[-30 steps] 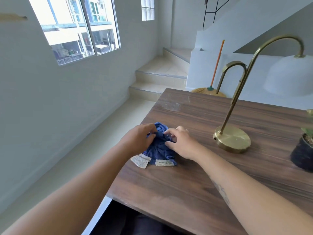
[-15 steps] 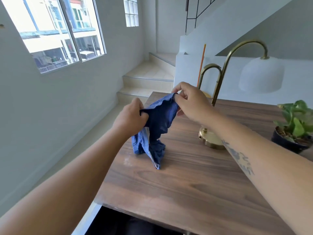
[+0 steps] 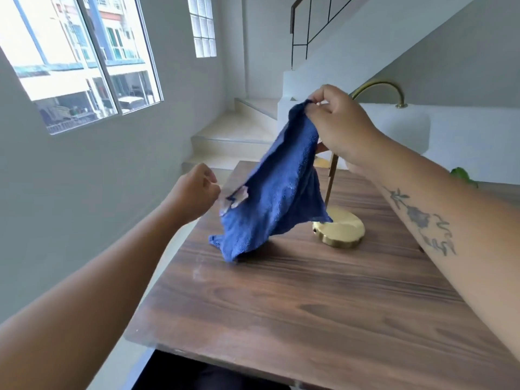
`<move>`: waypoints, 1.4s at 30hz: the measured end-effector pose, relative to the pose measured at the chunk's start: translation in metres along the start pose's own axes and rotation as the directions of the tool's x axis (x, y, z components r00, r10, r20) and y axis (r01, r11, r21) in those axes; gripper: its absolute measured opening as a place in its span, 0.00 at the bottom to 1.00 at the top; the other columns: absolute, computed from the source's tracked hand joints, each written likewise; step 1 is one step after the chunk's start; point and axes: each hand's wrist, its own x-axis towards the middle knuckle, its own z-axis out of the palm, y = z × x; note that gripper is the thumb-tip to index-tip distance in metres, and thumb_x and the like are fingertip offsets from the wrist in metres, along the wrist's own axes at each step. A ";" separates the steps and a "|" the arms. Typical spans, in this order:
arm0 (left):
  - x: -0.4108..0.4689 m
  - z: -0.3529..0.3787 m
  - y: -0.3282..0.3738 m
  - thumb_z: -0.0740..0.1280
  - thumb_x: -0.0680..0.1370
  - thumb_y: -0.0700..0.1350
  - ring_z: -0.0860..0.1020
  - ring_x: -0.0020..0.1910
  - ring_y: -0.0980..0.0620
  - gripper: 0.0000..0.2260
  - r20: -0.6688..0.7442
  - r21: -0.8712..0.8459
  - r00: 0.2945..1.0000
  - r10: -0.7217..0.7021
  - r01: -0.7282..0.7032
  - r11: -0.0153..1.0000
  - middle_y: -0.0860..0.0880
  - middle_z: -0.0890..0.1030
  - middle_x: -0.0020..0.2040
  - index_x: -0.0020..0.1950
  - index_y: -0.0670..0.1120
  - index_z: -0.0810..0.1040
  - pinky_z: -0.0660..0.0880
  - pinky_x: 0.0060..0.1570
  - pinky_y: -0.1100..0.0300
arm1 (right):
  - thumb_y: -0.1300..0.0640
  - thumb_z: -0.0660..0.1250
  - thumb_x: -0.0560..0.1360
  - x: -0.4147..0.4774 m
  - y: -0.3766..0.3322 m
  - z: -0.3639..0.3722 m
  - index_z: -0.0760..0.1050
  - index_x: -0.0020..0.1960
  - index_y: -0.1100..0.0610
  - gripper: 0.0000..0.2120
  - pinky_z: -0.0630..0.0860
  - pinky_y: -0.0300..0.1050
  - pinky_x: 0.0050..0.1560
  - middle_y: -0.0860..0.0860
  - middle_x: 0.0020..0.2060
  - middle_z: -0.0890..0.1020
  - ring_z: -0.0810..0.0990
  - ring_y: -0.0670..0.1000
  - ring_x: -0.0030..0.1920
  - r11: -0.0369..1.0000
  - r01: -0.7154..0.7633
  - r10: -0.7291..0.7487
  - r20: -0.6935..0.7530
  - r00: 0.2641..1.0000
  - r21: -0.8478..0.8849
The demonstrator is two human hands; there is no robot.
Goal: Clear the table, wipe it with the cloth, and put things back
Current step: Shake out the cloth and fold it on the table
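Observation:
My right hand (image 3: pixel 337 128) is raised above the wooden table (image 3: pixel 309 305) and pinches the top corner of a blue cloth (image 3: pixel 281 198). The cloth hangs open, and its lowest corner is just above or on the tabletop. White labels show on its left edge. My left hand (image 3: pixel 194 190) hovers just left of that edge with its fingers curled, and a narrow gap shows between them and the cloth. A brass lamp base (image 3: pixel 340 229) stands on the table behind the cloth.
The lamp's brass arm curves up to a white shade (image 3: pixel 394 130) behind my right hand. A green plant leaf (image 3: pixel 461 175) peeks over my right forearm. Steps (image 3: pixel 230 136) rise beyond the table's far end, and a wall with windows runs along the left.
The cloth went from a bunch on the table, held by both hands, to hanging open. My right hand rose with one corner. My left hand came off the cloth's edge.

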 end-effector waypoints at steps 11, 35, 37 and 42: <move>-0.011 0.058 0.068 0.70 0.74 0.43 0.73 0.61 0.60 0.21 0.326 -0.311 0.923 0.205 -0.100 0.945 0.57 0.75 0.62 0.65 0.55 0.73 0.70 0.59 0.63 | 0.53 0.64 0.79 0.002 -0.025 -0.020 0.76 0.45 0.49 0.04 0.75 0.38 0.32 0.51 0.40 0.79 0.77 0.47 0.35 0.992 -0.008 -0.022 0.226 0.974 0.129; 0.031 -0.105 0.022 0.77 0.68 0.50 0.71 0.32 0.50 0.11 0.242 0.274 0.963 0.121 -0.187 0.943 0.55 0.75 0.27 0.33 0.49 0.76 0.65 0.35 0.59 | 0.52 0.62 0.80 0.004 0.034 -0.063 0.73 0.42 0.53 0.08 0.82 0.50 0.34 0.57 0.40 0.76 0.79 0.54 0.33 0.972 -0.156 0.182 0.143 0.973 -0.176; 0.033 -0.112 0.023 0.75 0.71 0.48 0.78 0.38 0.50 0.06 0.243 0.219 0.965 0.096 -0.151 0.964 0.53 0.81 0.34 0.39 0.49 0.80 0.69 0.40 0.59 | 0.54 0.61 0.80 0.004 0.038 -0.059 0.72 0.42 0.54 0.09 0.83 0.55 0.39 0.58 0.41 0.76 0.80 0.57 0.39 0.973 -0.149 0.168 0.095 0.981 -0.177; 0.044 -0.121 0.031 0.68 0.77 0.41 0.80 0.46 0.45 0.04 0.131 -0.196 0.986 0.102 -0.075 0.978 0.41 0.81 0.44 0.44 0.42 0.77 0.80 0.51 0.56 | 0.56 0.60 0.80 0.005 0.036 -0.057 0.78 0.51 0.52 0.07 0.83 0.56 0.42 0.55 0.40 0.80 0.81 0.55 0.36 0.992 -0.094 0.100 0.068 0.993 -0.085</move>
